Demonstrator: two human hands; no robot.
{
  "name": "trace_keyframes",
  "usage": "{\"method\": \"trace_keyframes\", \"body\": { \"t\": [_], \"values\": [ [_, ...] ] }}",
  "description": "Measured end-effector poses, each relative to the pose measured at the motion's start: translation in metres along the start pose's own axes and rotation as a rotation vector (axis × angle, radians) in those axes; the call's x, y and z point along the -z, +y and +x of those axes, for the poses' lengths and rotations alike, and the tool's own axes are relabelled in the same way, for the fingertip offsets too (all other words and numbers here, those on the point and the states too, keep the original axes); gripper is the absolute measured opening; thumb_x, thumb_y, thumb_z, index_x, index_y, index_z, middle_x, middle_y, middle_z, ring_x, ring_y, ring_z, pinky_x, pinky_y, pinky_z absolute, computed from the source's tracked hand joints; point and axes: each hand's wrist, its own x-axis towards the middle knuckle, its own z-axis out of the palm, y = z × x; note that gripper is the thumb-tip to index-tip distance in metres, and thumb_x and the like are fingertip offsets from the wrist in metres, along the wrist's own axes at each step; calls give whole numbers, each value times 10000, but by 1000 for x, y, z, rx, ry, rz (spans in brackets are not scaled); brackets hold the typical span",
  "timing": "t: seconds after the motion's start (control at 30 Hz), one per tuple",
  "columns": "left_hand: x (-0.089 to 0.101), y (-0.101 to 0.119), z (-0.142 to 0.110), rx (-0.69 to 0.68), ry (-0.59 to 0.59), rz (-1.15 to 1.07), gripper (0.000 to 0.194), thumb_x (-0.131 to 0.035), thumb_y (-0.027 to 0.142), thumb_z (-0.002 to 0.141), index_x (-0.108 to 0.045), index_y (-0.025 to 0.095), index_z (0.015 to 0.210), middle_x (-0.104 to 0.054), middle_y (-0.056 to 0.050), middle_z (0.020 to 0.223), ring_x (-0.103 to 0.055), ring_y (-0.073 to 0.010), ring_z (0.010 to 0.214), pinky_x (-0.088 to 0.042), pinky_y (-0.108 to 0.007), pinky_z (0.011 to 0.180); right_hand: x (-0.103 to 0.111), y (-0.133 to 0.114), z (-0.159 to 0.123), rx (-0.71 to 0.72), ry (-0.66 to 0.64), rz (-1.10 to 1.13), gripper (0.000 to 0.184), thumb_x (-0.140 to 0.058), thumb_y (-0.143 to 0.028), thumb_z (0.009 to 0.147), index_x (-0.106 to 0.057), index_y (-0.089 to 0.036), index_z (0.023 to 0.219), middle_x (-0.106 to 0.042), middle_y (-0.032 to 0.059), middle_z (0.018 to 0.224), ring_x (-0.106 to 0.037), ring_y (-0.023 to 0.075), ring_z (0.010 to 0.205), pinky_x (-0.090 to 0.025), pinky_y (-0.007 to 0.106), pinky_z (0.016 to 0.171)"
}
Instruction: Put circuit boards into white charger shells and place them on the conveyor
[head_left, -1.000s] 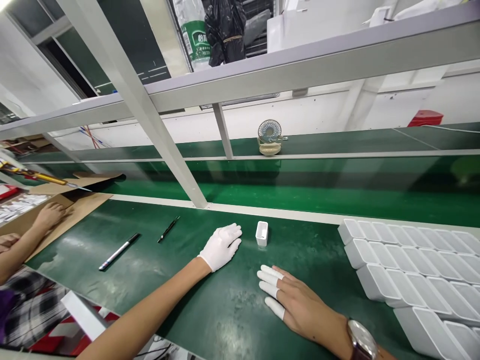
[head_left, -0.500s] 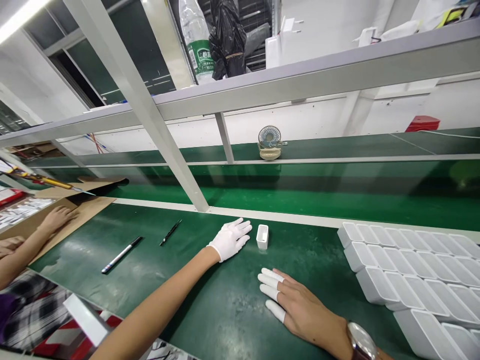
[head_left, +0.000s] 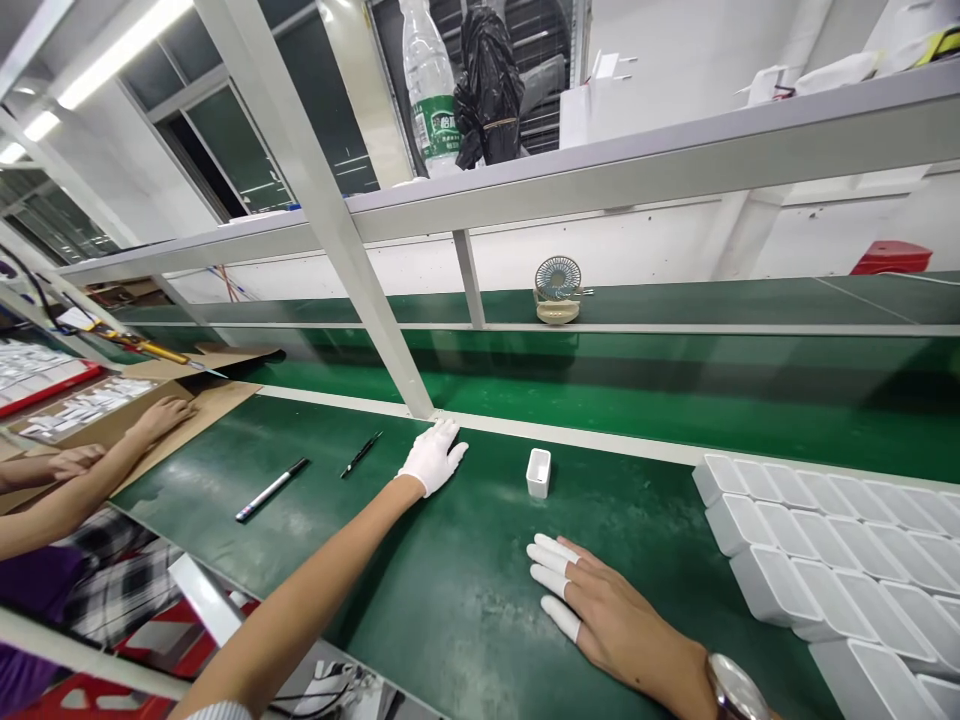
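Note:
My left hand (head_left: 433, 458), in a white glove, lies flat on the green work surface (head_left: 480, 570) near the foot of the grey post, fingers stretched out and holding nothing. My right hand (head_left: 600, 605) rests palm down in front, white finger cots on several fingers, a watch on the wrist, nothing in its grip. Between and beyond both hands stands a small white open box (head_left: 538, 473), touched by neither. Left of my gloved hand lie a thin black pen-like tool (head_left: 361, 455) and a white marker with a black cap (head_left: 272, 490).
Rows of white plastic boxes (head_left: 840, 570) fill the right side. A grey post (head_left: 322, 200) slants up to a shelf (head_left: 637, 180). Behind runs a green belt (head_left: 637, 390), with a small fan (head_left: 558, 290) beyond. At left, a co-worker's hands (head_left: 161, 420) rest at a cardboard box (head_left: 217, 410).
My left hand has slid left, away from the small white box, toward the post's foot. My right hand stays about where it was. The camera view has turned slightly left.

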Motion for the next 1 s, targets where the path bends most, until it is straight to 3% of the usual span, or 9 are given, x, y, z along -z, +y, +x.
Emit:
{"method": "trace_keyframes", "body": {
  "t": [0.1, 0.27, 0.37, 0.47, 0.57, 0.67, 0.87, 0.93, 1.0],
  "values": [
    [14, 20, -29, -36, 3, -62, 338, -514, 363, 951, -682, 188, 1186, -668, -124, 1286, -603, -306, 1222, -452, -487, 1077, -1, 1, 0, -2, -20, -17, 409, -509, -132, 968, -544, -173, 1373, -589, 120, 1413, -508, 259, 1362, -391, 481, 1181],
    [38, 83, -69, -269, -188, -258, 235, -583, 332, 938, -762, 269, 800, -756, 38, 875, -700, -121, 861, -534, -207, 856, -2, 2, 0, 4, -27, -27, 285, -496, -163, 980, -632, -179, 1229, -617, 101, 1380, -541, 243, 1334, -400, 452, 1184],
    [40, 124, -82, -365, -476, -491, 220, -640, 382, 894, -774, 238, 795, -744, 27, 791, -689, -120, 764, -515, -192, 717, -6, 2, -3, -20, -50, 28, 187, -511, -121, 908, -684, -184, 940, -727, 100, 1105, -614, 261, 1240, -384, 480, 1191],
    [32, 152, -85, -292, -767, -640, 388, -753, 550, 752, -709, 189, 619, -655, 40, 585, -625, -97, 609, -445, -176, 560, -11, 2, -7, -79, -100, 87, 162, -524, -84, 785, -642, -193, 804, -707, 85, 876, -675, 283, 1096, -350, 531, 1197],
    [26, 159, -81, -239, -816, -779, 469, -802, 618, 645, -672, 171, 585, -621, 44, 579, -591, -96, 623, -440, -182, 586, -13, 2, -9, -112, -136, 130, 206, -506, -76, 767, -650, -192, 858, -703, 87, 915, -683, 276, 1055, -342, 535, 1197],
    [31, 157, -72, -233, -947, -881, 465, -810, 628, 624, -729, 179, 714, -660, 35, 645, -595, -109, 640, -474, -204, 616, -12, 3, -9, -108, -165, 146, 272, -484, -67, 787, -675, -186, 940, -709, 97, 956, -689, 273, 1052, -347, 550, 1187],
    [35, 164, -49, -631, -1417, -993, 470, -870, 541, 582, -775, 143, 813, -709, -21, 786, -681, -195, 726, -555, -277, 684, -15, 10, -9, -47, -171, 135, 472, -524, -133, 850, -611, -194, 1310, -636, 125, 1341, -518, 320, 1346, -388, 550, 1162],
    [24, 166, -43, -615, -1406, -929, 429, -858, 530, 608, -773, 146, 779, -696, -11, 730, -674, -194, 654, -558, -280, 620, -17, 12, -10, -25, -153, 130, 524, -527, -135, 861, -560, -208, 1379, -623, 112, 1370, -544, 303, 1324, -375, 529, 1175],
    [11, 164, -40, -555, -1298, -870, 385, -833, 519, 652, -771, 156, 762, -670, 5, 656, -649, -184, 576, -547, -272, 549, -17, 14, -12, -20, -112, 137, 561, -543, -151, 868, -513, -214, 1425, -616, 104, 1383, -558, 294, 1312, -383, 492, 1179]
  ]
}}
